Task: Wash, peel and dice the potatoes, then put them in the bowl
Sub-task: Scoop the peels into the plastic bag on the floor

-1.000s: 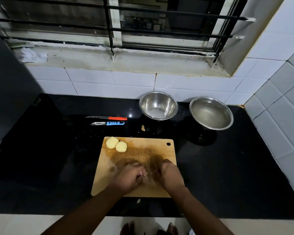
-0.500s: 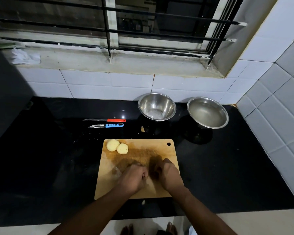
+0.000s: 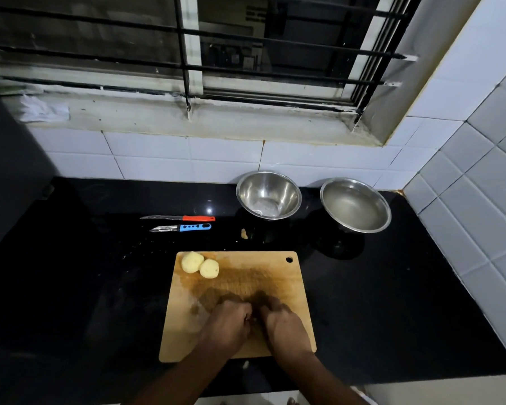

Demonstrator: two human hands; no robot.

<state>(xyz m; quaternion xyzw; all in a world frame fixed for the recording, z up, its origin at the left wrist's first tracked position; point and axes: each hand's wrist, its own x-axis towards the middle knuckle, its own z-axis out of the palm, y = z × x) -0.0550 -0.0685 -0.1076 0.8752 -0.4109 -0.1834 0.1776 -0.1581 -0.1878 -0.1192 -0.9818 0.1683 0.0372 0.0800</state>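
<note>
On the cutting board (image 3: 278,276), both hands (image 3: 257,323) have drawn together, cupped; contents hidden, two peeled potatoes (image 3: 199,265) still undiced.

Bench (image 3: 392,302): glossy black w/ pale specks. Cutting board (image 3: 275,264): light tan wood, darker brown wet patch thru the middle. Two peeled potatoes (image 3: 199,265): pale yellow. Knife (image 3: 178,218): silver blade, orange-red handle. Peeler (image 3: 181,227): silver head, blue handle w/ black cut-out marks. Both bowls, left bowl (image 3: 268,195) & right bowl (image 3: 355,204): shiny steel grey. Wall tiles (image 3: 152,159): white, grey grout. Window bars (image 3: 187,33): black.
</note>
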